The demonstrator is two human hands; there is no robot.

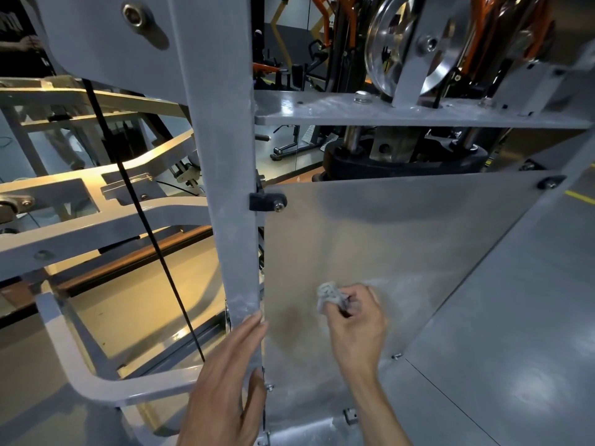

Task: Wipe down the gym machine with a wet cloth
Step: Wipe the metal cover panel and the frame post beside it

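A grey gym machine fills the view, with a tall upright post (pixel 225 175) and a flat metal panel (pixel 402 239) bolted to its right. My right hand (pixel 357 326) grips a small crumpled grey cloth (pixel 328 296) and presses it against the lower part of the panel. A pale smeared streak runs on the panel to the right of the cloth. My left hand (pixel 225 391) rests on the post's lower end, fingers straight along its left face and thumb on the front edge.
A black cable (pixel 145 220) runs diagonally left of the post. Grey frame arms (pixel 96 226) stretch off to the left. Above the panel sit a shelf plate (pixel 386 111), a shiny pulley wheel (pixel 399 43) and black weight plates (pixel 405 159). Other gym machines stand behind.
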